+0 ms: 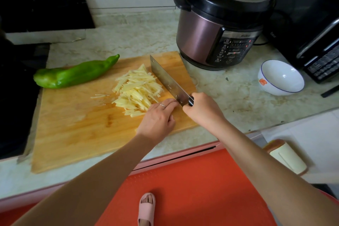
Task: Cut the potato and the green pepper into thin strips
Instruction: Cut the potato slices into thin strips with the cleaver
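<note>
on a marble counter (128, 38) a wooden board (77, 130) holds the potato strips (136, 91) and whole pepper (75, 73), cooker (218, 24) and bowl (281, 78) behind, right hand (202, 109) gripping the cleaver (168, 82), left hand (158, 118) flat, holding nothing.

We see pale yellow potato strips (137, 91), a glossy green pepper (75, 73), a honey-brown cutting board (73, 124), and a beige-veined marble worktop (238, 97).

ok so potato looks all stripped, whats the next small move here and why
Probably sweep the potato strips aside with the cleaver held in the right hand, then pull over the green pepper. It lies whole at the cutting board's far left edge, and the pile fills the middle.
</note>
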Available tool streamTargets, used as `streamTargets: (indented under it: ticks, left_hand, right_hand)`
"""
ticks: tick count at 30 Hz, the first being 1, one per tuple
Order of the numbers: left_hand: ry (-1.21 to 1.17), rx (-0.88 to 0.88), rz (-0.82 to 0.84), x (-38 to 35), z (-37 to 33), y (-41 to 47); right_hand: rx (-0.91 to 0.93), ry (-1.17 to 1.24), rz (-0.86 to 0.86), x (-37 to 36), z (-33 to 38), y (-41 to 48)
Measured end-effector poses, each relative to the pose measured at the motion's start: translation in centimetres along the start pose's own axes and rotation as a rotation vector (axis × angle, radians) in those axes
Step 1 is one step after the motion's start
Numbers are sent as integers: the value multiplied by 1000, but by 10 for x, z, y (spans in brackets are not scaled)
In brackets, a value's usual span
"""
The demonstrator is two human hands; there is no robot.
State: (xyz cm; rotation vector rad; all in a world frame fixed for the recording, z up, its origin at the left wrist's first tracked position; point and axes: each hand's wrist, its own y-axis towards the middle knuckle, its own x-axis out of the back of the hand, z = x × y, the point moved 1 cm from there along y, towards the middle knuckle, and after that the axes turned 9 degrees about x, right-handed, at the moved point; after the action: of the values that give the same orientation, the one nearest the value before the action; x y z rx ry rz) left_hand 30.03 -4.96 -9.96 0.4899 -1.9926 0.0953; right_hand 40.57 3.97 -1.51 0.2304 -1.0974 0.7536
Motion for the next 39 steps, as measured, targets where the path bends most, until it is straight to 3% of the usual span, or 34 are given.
streamTargets:
  ticks: [9,39]
  left_hand:
    - [-26,-10,-60,1,-1,-3]
    - [-79,-18,-65,0,-3,-5]
  right_hand:
    - [-4,87,19,8,4,-3]
    - [3,60,33,6,9,-5]
